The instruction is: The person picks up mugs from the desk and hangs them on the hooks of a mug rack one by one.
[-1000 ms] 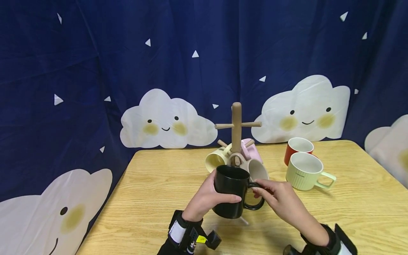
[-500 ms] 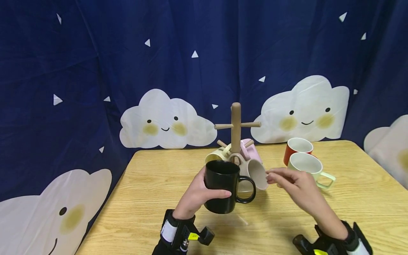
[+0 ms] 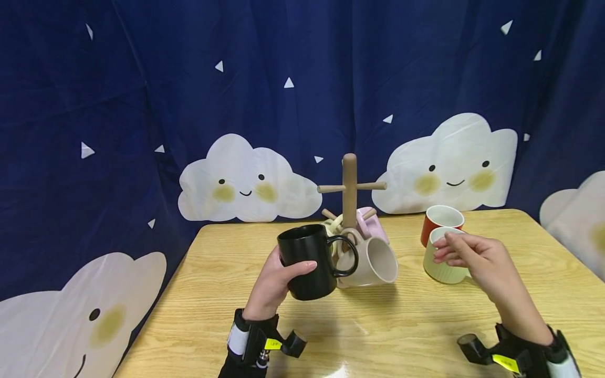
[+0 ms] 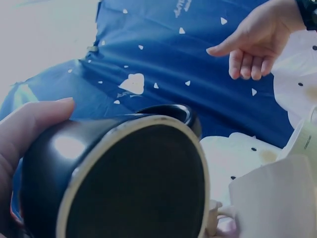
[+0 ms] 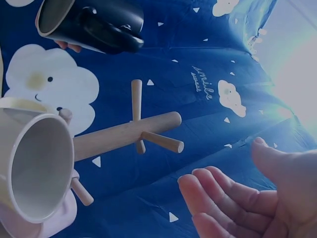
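Observation:
My left hand (image 3: 270, 283) grips a black mug (image 3: 306, 265) round its body and holds it raised above the table, slightly tilted, its handle pointing right. The left wrist view shows the black mug's dark base (image 4: 138, 188) with a pale ring. Behind it stands a wooden mug tree (image 3: 350, 194); its upper pegs are bare. On its lower pegs hang a beige mug (image 3: 378, 260), a pink mug (image 3: 371, 226) and a pale yellow mug (image 3: 333, 224), the last mostly hidden by the black mug. My right hand (image 3: 482, 260) is empty, fingers loosely bent, overlapping a light green mug (image 3: 439, 265).
A red mug (image 3: 429, 226) with a white inside stands upright at the right, just behind the light green mug. The wooden table (image 3: 227, 247) ends at a dark blue curtain (image 3: 264, 47) printed with white clouds.
My right hand has released the black mug's handle and moved right, to before the light green mug. My left hand has carried the black mug left and a little up, tilting it.

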A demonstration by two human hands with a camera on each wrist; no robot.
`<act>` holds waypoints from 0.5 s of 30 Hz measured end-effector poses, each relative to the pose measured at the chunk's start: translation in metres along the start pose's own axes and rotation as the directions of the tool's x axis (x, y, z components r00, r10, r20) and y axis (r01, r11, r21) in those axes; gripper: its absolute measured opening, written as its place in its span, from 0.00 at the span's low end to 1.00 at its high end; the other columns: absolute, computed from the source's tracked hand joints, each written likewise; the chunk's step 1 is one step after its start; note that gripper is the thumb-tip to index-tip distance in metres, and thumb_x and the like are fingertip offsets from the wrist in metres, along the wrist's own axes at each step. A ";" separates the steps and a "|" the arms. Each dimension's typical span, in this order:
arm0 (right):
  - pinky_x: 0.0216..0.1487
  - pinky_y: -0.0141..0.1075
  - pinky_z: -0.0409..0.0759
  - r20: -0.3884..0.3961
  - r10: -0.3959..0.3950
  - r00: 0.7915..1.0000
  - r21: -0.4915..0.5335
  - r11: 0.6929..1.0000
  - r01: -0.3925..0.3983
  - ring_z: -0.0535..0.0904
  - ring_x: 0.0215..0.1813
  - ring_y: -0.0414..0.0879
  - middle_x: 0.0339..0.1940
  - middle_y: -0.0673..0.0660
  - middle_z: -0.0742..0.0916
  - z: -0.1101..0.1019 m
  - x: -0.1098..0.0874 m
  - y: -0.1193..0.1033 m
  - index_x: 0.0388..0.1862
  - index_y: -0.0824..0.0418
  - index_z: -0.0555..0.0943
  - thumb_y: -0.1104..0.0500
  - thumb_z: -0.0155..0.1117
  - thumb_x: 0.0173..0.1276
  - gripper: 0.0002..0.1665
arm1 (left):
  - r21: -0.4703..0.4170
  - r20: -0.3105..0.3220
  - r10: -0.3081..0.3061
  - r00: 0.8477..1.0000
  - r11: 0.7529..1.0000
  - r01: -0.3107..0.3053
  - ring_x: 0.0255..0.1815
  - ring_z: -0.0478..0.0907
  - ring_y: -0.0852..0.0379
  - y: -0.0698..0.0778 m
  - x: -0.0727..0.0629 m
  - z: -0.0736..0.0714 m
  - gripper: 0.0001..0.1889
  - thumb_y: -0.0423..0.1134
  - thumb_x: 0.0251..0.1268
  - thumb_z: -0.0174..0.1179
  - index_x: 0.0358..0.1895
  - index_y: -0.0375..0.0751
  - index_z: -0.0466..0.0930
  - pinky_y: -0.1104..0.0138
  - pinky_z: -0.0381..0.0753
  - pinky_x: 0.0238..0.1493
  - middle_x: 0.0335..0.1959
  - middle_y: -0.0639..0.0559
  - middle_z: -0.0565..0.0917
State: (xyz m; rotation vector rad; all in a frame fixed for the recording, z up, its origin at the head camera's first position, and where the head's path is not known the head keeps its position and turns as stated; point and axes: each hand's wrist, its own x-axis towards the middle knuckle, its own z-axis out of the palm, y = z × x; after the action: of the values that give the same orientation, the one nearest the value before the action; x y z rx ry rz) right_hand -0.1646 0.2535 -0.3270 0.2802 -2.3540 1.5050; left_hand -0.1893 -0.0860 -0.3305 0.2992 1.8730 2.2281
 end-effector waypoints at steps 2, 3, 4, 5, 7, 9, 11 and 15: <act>0.30 0.25 0.79 0.008 0.006 1.000 -0.010 1.000 -0.006 0.82 0.27 0.35 0.23 0.40 0.85 0.001 0.001 0.000 0.30 0.55 0.82 0.59 0.47 0.73 0.16 | -0.037 0.008 0.001 1.000 0.999 0.000 0.48 0.75 0.52 -0.002 0.001 0.000 0.33 0.33 0.50 0.62 0.62 0.42 0.59 0.58 0.76 0.49 0.54 0.42 0.72; 0.30 0.26 0.79 0.011 0.010 1.000 -0.014 1.000 -0.010 0.82 0.27 0.35 0.23 0.40 0.85 0.002 0.001 0.000 0.30 0.57 0.82 0.59 0.47 0.73 0.16 | -0.061 0.016 -0.002 1.000 0.998 0.003 0.48 0.76 0.52 -0.003 0.002 0.000 0.33 0.34 0.51 0.61 0.62 0.41 0.59 0.59 0.76 0.49 0.53 0.43 0.72; 0.30 0.26 0.79 0.014 0.015 1.000 -0.019 1.000 -0.015 0.82 0.27 0.35 0.22 0.40 0.85 0.002 0.001 0.000 0.30 0.60 0.82 0.58 0.47 0.73 0.17 | -0.089 0.021 -0.003 1.000 0.996 0.005 0.47 0.76 0.53 -0.004 0.002 0.000 0.32 0.34 0.52 0.60 0.62 0.40 0.58 0.59 0.77 0.48 0.52 0.43 0.73; 0.30 0.26 0.79 0.018 0.020 1.000 -0.024 1.000 -0.020 0.82 0.26 0.36 0.22 0.40 0.84 0.003 0.001 -0.001 0.30 0.62 0.81 0.58 0.47 0.73 0.17 | -0.116 0.029 -0.004 1.000 0.993 0.007 0.47 0.76 0.54 -0.005 0.003 0.000 0.32 0.34 0.53 0.58 0.63 0.38 0.58 0.60 0.77 0.48 0.51 0.45 0.74; 0.29 0.26 0.79 0.023 0.030 0.999 -0.038 0.999 -0.030 0.82 0.26 0.36 0.22 0.40 0.84 0.003 0.002 -0.001 0.30 0.67 0.80 0.57 0.47 0.73 0.19 | -0.168 0.041 -0.001 0.999 0.986 0.007 0.46 0.76 0.55 -0.007 0.004 -0.001 0.31 0.35 0.55 0.56 0.63 0.35 0.57 0.60 0.77 0.46 0.49 0.47 0.74; 0.29 0.27 0.79 0.029 0.044 0.999 -0.047 0.998 -0.043 0.82 0.26 0.36 0.22 0.40 0.84 0.004 0.002 -0.001 0.30 0.69 0.79 0.56 0.46 0.73 0.20 | -0.207 0.039 -0.005 0.999 0.978 0.013 0.46 0.76 0.55 -0.008 0.006 -0.002 0.30 0.36 0.57 0.54 0.63 0.33 0.56 0.61 0.77 0.45 0.48 0.48 0.74; 0.29 0.27 0.79 0.039 0.055 0.998 -0.052 0.997 -0.053 0.82 0.26 0.36 0.22 0.40 0.83 0.004 0.003 0.000 0.30 0.72 0.79 0.56 0.46 0.73 0.22 | -0.229 0.035 -0.008 0.999 0.973 0.016 0.46 0.76 0.55 -0.009 0.007 -0.003 0.30 0.37 0.58 0.53 0.64 0.33 0.55 0.61 0.78 0.45 0.48 0.47 0.73; 0.29 0.27 0.79 0.060 0.072 0.996 -0.051 0.996 -0.069 0.82 0.26 0.36 0.22 0.41 0.83 0.005 0.003 0.002 0.31 0.73 0.79 0.55 0.46 0.73 0.23 | -0.244 0.009 -0.026 1.000 0.969 0.027 0.47 0.76 0.54 -0.009 0.007 -0.005 0.31 0.38 0.58 0.54 0.64 0.33 0.56 0.60 0.78 0.46 0.49 0.46 0.73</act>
State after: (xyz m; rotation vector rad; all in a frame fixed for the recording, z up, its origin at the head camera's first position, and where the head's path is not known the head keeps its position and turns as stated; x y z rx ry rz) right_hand -0.1686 0.2499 -0.3297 0.2377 -2.4700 1.4877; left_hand -0.1976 -0.0873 -0.3404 0.2370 1.5665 2.4031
